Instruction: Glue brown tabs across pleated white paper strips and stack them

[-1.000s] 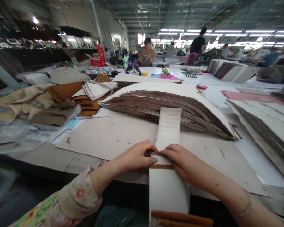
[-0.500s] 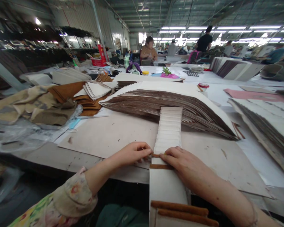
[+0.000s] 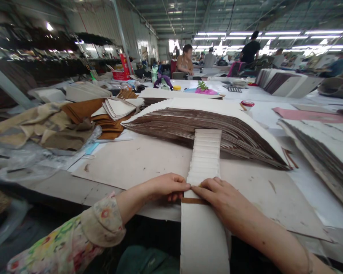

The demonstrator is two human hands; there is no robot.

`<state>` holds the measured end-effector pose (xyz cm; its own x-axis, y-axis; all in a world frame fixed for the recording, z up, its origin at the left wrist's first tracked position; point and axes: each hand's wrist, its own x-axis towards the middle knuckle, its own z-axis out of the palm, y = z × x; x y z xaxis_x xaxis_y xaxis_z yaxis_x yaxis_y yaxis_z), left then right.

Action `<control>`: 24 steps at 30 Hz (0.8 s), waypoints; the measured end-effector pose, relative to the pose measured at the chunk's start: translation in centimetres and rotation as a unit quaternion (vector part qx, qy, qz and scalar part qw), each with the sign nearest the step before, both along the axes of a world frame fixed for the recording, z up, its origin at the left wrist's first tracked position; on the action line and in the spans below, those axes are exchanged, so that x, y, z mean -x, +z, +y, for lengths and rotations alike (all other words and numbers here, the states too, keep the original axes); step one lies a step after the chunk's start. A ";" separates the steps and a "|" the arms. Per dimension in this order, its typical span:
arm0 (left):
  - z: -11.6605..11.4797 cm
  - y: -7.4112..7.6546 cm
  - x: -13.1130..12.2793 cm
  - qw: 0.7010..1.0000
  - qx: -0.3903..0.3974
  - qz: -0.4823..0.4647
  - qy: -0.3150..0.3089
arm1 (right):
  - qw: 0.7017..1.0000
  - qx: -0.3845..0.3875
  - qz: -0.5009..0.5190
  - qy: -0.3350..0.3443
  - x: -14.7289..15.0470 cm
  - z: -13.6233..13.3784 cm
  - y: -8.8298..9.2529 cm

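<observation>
A narrow row of overlapping white strips (image 3: 204,154) runs away from me across a grey board (image 3: 137,160). Nearest me lies a long white strip (image 3: 202,236) with a thin brown band (image 3: 194,200) across its top end. My left hand (image 3: 165,186) and my right hand (image 3: 217,194) meet fingertip to fingertip at the near end of the row, just above the brown band. Both hands have their fingers pinched together and press on the end strip of the row.
A big fanned stack of brown-and-white sheets (image 3: 205,121) lies behind the strips. Another fanned stack (image 3: 322,152) sits at the right. Tan and brown fabric pieces (image 3: 45,125) are heaped at the left. People (image 3: 185,61) work at tables further back.
The second brown band showing between my fingers half a second ago is now covered. The brown rolls at the bottom edge have dropped out of view.
</observation>
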<state>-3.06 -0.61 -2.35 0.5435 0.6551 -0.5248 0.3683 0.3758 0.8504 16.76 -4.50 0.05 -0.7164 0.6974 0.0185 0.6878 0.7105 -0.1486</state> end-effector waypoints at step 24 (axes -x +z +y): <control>-5.2 -0.6 -0.5 0.971 -0.181 -0.065 0.142 | 0.963 -0.060 0.243 -0.100 -0.4 -0.9 -3.0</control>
<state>-2.59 -5.80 -2.97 0.3607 0.9170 -0.1705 0.1738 0.1135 0.9782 17.13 -5.38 -2.98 -0.4551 0.7918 0.4073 0.6822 0.6040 -0.4121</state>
